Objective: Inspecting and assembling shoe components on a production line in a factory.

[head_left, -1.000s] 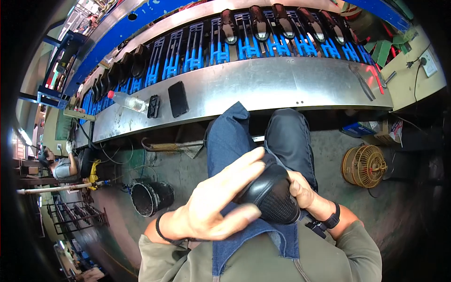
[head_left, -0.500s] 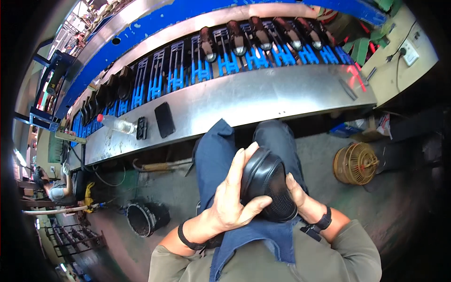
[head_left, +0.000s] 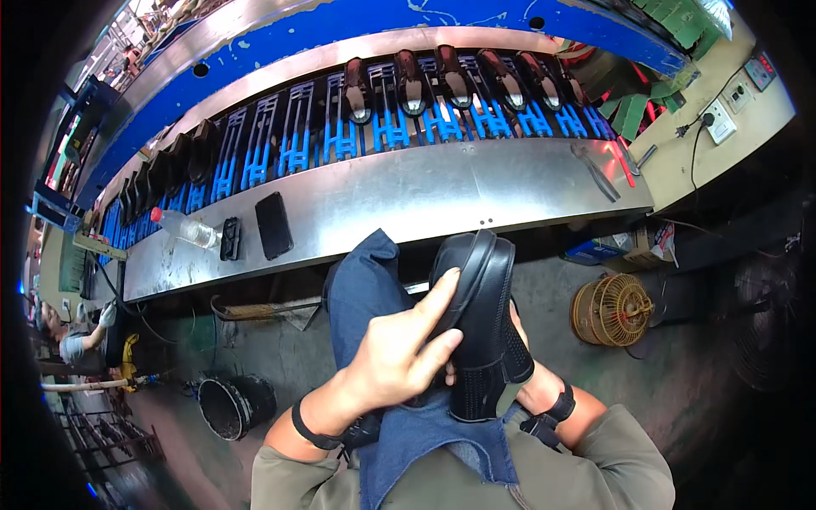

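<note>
A black leather shoe (head_left: 489, 319) is held upright over my lap, its toe pointing away toward the bench. The side of the shoe faces up, with a perforated patch near the heel. My left hand (head_left: 404, 353) grips it from the left, index finger stretched along the edge of the sole and thumb lower down. From the right and underneath, my right hand (head_left: 527, 374) supports the shoe, most of its fingers hidden behind it. A blue denim apron (head_left: 425, 442) lies over my lap.
Ahead runs a metal bench (head_left: 365, 195) bearing a phone (head_left: 273, 225), a plastic bottle (head_left: 191, 228) and a black case (head_left: 230, 239). Blue racks (head_left: 295, 153) behind carry several dark shoes (head_left: 411, 85). A bucket (head_left: 228, 408) stands left, a round wicker item (head_left: 614, 310) right; another person (head_left: 81, 340) works far left.
The shoe has been turned so its side shows, toe raised toward the bench. My right hand has slipped further behind it; my left index finger now lies along the sole edge.
</note>
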